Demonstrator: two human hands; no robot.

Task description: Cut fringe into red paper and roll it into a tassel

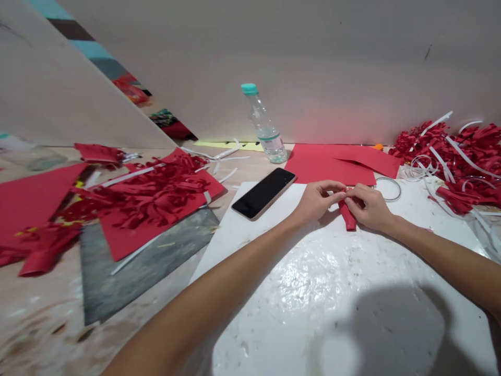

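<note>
My left hand (319,200) and my right hand (367,205) meet over the white board. Between them is a rolled red foam sheet (348,217), its tube end pointing toward me. Both hands pinch its far end, thumbs and forefingers close together; the fingers cover that end. A thin wire ring (388,189) lies just beyond my right hand. Flat red sheets (321,163) lie behind my hands. A black phone (264,194) rests to the left of my left hand, on the board's far edge.
A clear plastic bottle (268,130) with a green cap stands by the wall. Red fringed pieces (156,193) lie at left over a grey slab (144,271). More red fringe (465,156) and white strips are heaped at right. The white board (282,313) lies before me.
</note>
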